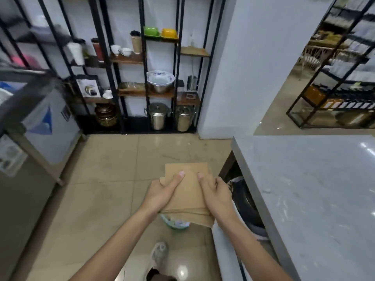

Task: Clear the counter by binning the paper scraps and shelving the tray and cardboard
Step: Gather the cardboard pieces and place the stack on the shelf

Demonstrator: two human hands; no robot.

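Head view: nearest is a shoe (159, 254) on the tiled floor (97, 179). Above it, the left hand (162, 194) and the right hand (216, 196) both hold a stack of brown cardboard (189, 191) in the air, thumbs on top, left of the grey counter (316, 189). Under the cardboard a small bowl (175, 224) partly shows. Far behind stands a black shelf (142, 78) with pots and bowls.

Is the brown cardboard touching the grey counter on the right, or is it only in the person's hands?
Apart. The head view shows the cardboard gripped by the left hand and right hand over the floor, with a clear gap to the counter.
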